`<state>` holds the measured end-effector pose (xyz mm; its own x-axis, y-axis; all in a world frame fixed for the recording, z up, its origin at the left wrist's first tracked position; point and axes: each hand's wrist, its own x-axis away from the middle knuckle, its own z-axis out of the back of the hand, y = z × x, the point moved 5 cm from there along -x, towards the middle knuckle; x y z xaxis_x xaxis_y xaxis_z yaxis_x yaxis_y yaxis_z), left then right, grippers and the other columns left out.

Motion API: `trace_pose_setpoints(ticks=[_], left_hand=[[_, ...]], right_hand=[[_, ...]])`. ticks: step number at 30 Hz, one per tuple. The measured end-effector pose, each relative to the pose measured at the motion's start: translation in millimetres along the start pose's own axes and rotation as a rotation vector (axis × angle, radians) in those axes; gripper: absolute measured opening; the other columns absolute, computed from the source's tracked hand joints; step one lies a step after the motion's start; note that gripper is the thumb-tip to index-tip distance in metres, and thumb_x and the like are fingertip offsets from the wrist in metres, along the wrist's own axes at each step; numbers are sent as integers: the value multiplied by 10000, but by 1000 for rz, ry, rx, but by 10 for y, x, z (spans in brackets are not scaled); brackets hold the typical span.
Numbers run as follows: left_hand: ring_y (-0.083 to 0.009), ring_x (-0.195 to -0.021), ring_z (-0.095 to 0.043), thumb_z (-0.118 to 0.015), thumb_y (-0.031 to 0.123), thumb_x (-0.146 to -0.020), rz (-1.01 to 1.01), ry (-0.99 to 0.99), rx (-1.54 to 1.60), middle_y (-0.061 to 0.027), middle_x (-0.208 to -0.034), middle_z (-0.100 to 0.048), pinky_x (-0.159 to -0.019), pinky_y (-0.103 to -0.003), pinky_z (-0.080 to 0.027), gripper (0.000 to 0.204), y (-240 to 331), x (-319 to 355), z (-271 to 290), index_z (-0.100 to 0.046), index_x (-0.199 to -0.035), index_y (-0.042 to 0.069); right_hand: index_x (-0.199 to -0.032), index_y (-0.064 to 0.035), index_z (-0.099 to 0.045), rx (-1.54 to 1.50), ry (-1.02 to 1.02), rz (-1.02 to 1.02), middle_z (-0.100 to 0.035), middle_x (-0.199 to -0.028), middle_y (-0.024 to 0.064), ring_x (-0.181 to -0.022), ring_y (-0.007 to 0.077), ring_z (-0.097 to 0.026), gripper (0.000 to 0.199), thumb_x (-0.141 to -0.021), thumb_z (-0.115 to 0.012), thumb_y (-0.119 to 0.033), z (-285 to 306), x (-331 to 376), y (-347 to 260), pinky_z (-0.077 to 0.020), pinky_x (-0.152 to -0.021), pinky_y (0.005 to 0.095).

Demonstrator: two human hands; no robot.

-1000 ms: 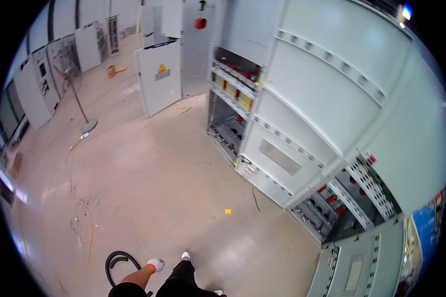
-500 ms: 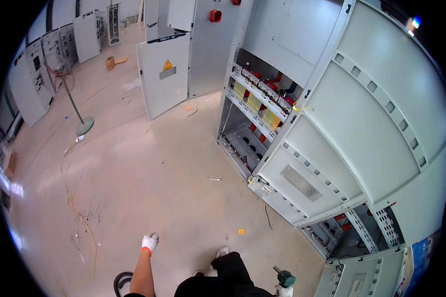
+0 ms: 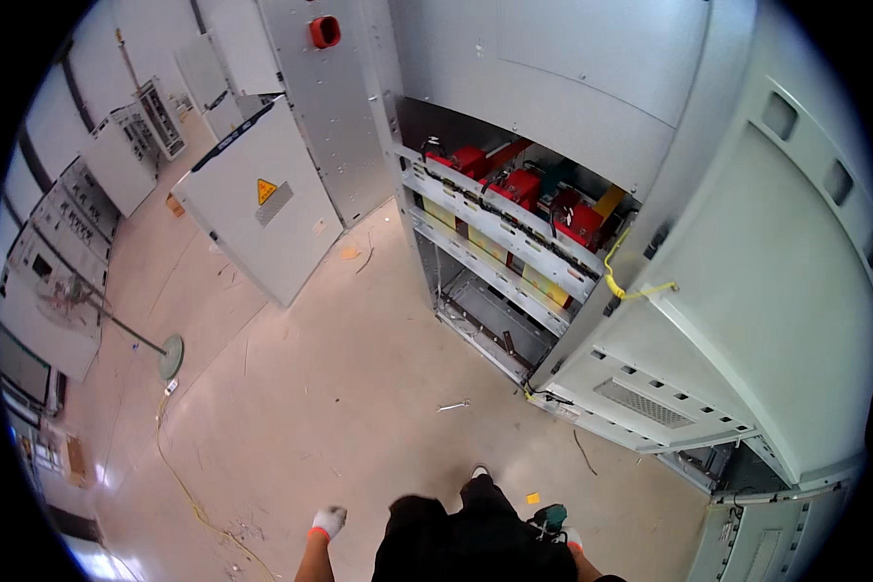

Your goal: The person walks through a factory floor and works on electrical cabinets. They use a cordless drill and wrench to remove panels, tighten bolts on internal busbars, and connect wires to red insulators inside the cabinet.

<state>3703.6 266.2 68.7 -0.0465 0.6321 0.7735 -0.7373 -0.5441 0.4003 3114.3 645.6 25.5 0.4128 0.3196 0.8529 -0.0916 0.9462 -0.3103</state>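
left hand [image 3: 329, 522]: white-gloved, empty, fingers loosely curled (blurred)
right hand [image 3: 570, 536]: gripping green cordless drill [image 3: 550, 519]
ahead: open grey metal switchgear cabinet [image 3: 514, 242]

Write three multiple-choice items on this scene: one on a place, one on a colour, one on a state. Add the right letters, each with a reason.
1. Where is the drill?
A. at the right hand
B. on the cabinet shelf
C. by the fan base

2. What colour is the cable hanging at the open cabinet?
A. blue
B. yellow
C. black

3. How is the left hand?
A. holding a panel
B. gripping the fan pole
C. gloved and empty

Answers: 1 A, the green drill shows at the lower edge next to the right hand. 2 B, a yellow cable loops down the cabinet's right post. 3 C, the white glove hangs over bare floor with nothing in it.
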Motion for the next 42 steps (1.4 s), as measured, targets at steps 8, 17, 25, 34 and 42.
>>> trace_pose_setpoints(ticks=[8, 17, 25, 34, 42], left_hand=[[-360, -966, -677, -570, 246, -952, -882, 298, -150, -208, -1030, -700, -854, -408, -526, 290, 5693, -687, 715, -684, -1103, 27], [-352, -997, -632, -654, 54, -850, -1984, 91, -19, -165, -1070, -671, -878, -432, -497, 300, 9948, 273, 351, -642, -1149, 25], [-324, -713, -635, -649, 165, -880, -2168, 100, -429, -111, -774, -666, -691, -420, -486, 120, 10062, -302, 105, -681, -934, 63], [-229, -1025, -618, -449, -1, -952, -2077, -215, 443, -128, -1091, -665, -926, -346, -473, 221, 8851, -869, -16, -636, -1049, -65], [-326, -1055, -633, -591, 270, -959, -1368, -1598, -1216, -166, -1123, -671, -928, -408, -487, 298, 5528, -2931, -2100, -644, -1159, 55]], right_hand=[[-972, -104, -748, 27, 261, -265, -725, -971, 177, -942, 339, -694, 431, -704, -771, -440, 220, -135, -1636, -549, -785, 440], [-928, -19, -742, -429, 436, -750, -726, -927, 211, -941, 337, -707, 408, -673, -828, -325, -1003, 423, -3016, -543, -798, 441], [-809, 22, -698, -1067, 729, -773, -684, -695, 148, -650, 269, -680, 285, -709, -768, -235, -1578, 465, -4666, -534, -623, 419], [-921, -24, -700, -731, 826, -717, -671, -859, 275, -854, 435, -668, 300, -759, -658, -273, -2289, -1267, -4452, -548, -748, 503], [-1076, -13, -630, -591, 867, -680, -684, -910, 265, -869, 439, -665, 417, -768, -697, -285, -2416, -3323, -4077, -543, -777, 498]])
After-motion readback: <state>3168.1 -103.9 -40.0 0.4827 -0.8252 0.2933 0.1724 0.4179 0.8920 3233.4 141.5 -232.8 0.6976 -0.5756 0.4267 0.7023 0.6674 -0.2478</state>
